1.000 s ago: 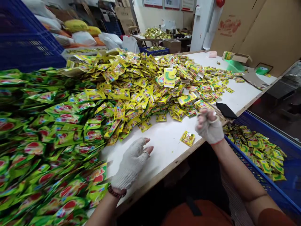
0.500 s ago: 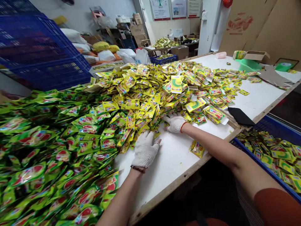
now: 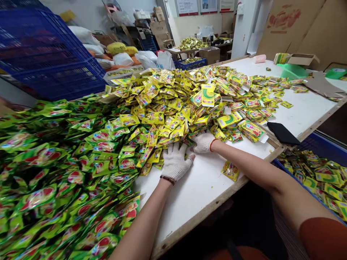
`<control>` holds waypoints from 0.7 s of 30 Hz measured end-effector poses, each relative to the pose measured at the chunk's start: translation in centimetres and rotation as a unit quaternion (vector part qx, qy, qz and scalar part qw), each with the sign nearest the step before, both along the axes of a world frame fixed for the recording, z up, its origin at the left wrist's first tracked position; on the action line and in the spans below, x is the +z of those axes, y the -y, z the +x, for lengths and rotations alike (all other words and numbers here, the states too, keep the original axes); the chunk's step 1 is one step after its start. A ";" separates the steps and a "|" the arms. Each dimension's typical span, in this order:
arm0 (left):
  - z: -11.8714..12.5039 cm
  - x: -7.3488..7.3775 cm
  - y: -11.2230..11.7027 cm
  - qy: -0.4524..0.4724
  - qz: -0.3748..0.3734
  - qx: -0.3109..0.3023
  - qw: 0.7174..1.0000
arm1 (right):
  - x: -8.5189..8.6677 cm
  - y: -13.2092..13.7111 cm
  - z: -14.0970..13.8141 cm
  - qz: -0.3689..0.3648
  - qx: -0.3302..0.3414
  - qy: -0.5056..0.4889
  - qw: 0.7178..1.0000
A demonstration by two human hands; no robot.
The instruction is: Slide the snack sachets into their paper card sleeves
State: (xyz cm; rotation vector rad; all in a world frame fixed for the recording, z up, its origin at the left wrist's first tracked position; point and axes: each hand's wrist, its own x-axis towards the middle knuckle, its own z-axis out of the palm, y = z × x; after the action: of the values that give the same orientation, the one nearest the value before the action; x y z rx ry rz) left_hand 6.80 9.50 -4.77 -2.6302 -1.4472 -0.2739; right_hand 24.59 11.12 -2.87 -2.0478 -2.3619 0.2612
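Both my hands wear white knit gloves and lie at the front edge of a big heap of yellow candy packets (image 3: pixel 170 104). My left hand (image 3: pixel 176 160) is open, its fingers stretched against the lowest packets and its thumb out to the right. Just right of it, my right hand (image 3: pixel 204 142) rests open on the white tabletop (image 3: pixel 195 191), its thumb apart; its fingertips are partly hidden under the packets. A single yellow packet (image 3: pixel 230 170) lies below my right forearm. Green packets with watermelon pictures (image 3: pixel 76 177) form another heap on the left.
A black phone-like slab (image 3: pixel 283 133) lies at the table's right side. Below the table edge, a blue crate (image 3: pixel 320 142) holds more packets. Stacked blue crates (image 3: pixel 48 50) stand back left. A green scoop-like container (image 3: pixel 294 71) and an open carton (image 3: pixel 303 59) sit far right.
My left hand has moved right and forward, closer to my right hand, its fingers now against the yellow packets. My right hand reaches slightly further under the heap's edge. The view has shifted a little.
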 end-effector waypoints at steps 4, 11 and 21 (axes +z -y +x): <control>-0.3 0.6 3.0 -0.010 -0.043 -0.041 0.998 | -0.1 3.3 0.1 0.024 0.013 -0.003 1.000; -2.0 0.4 5.7 0.183 -0.083 -0.061 0.978 | -1.1 5.5 1.3 0.098 -0.042 -0.282 0.953; -3.0 1.3 4.7 0.235 -0.041 -0.074 0.968 | -1.6 4.3 1.1 0.122 -0.039 -0.407 0.905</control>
State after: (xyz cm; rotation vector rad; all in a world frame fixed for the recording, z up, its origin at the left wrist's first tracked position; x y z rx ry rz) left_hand 3.84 4.79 -3.45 -2.8765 -1.3974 -0.9285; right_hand 25.72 6.86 -4.50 -1.4891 -1.6883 0.6326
